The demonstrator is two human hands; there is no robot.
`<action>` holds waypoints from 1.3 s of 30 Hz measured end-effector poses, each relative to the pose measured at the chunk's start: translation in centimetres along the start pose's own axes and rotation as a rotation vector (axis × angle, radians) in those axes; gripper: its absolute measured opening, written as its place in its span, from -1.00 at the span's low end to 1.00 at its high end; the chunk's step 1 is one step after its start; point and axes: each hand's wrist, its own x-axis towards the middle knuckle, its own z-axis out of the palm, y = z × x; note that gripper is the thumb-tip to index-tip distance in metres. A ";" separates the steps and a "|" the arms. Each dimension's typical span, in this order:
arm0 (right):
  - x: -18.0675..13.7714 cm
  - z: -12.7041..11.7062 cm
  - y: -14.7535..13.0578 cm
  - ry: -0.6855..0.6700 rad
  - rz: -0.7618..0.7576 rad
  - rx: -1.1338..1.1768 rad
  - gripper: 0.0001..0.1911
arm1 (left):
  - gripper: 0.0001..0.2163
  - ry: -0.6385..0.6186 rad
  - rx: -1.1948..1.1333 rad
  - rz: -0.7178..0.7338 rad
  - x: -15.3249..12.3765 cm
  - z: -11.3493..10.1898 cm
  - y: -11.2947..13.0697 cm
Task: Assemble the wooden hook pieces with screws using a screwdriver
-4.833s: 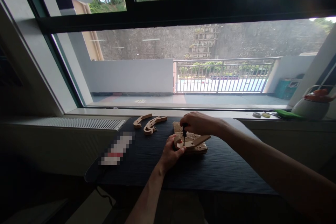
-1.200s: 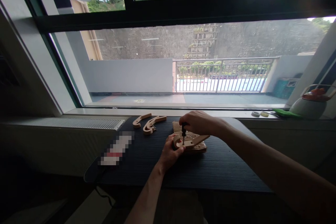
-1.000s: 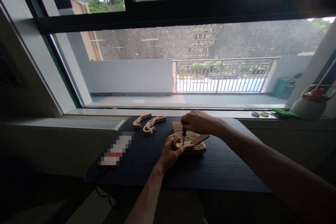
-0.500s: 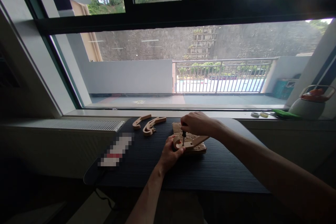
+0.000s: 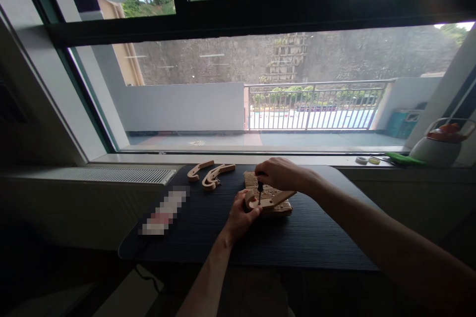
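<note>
My right hand (image 5: 279,174) is closed around the handle of a small black screwdriver (image 5: 260,191), which stands upright with its tip in a curved wooden piece (image 5: 270,200). My left hand (image 5: 240,219) grips the rounded left end of that piece and holds it down. The piece lies on top of a flat wooden board (image 5: 277,207) with holes. All of it rests on a dark ribbed table (image 5: 305,237) under a big window.
Two more curved wooden pieces (image 5: 201,170) (image 5: 217,176) lie at the table's far left. A pixelated object (image 5: 162,210) lies on the left. On the sill at right stand a white kettle (image 5: 439,144), a green item (image 5: 403,159) and small rings (image 5: 361,160). A radiator grille (image 5: 119,175) runs along the left.
Hands and screwdriver stay on the wooden piece almost as before; only the view shifts slightly and my right hand's grip on the handle changes a little.
</note>
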 end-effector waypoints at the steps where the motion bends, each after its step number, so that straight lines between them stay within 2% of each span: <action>1: 0.0 0.0 0.1 -0.001 0.004 -0.002 -0.71 | -0.80 0.000 0.001 -0.001 0.0 0.0 0.1; 8: -0.1 -0.3 -0.1 -0.012 0.039 -0.024 -0.70 | -0.81 -0.001 -0.020 0.004 0.1 0.0 0.2; 13: -0.4 -0.9 -0.4 -0.055 -0.045 0.026 -0.75 | -0.81 0.007 -0.025 0.022 0.1 0.0 -0.1; 17: -0.5 -0.8 -0.5 -0.032 -0.093 0.086 -0.74 | -0.80 0.009 -0.009 0.022 0.1 0.0 -0.2; 27: -0.1 -0.3 0.0 -0.024 -0.023 0.041 -0.71 | -0.81 0.000 -0.023 0.010 0.1 0.1 -0.1; 39: 0.0 -0.1 -0.7 0.013 0.061 -0.055 -0.67 | -0.80 0.015 -0.063 0.005 0.1 0.1 -0.1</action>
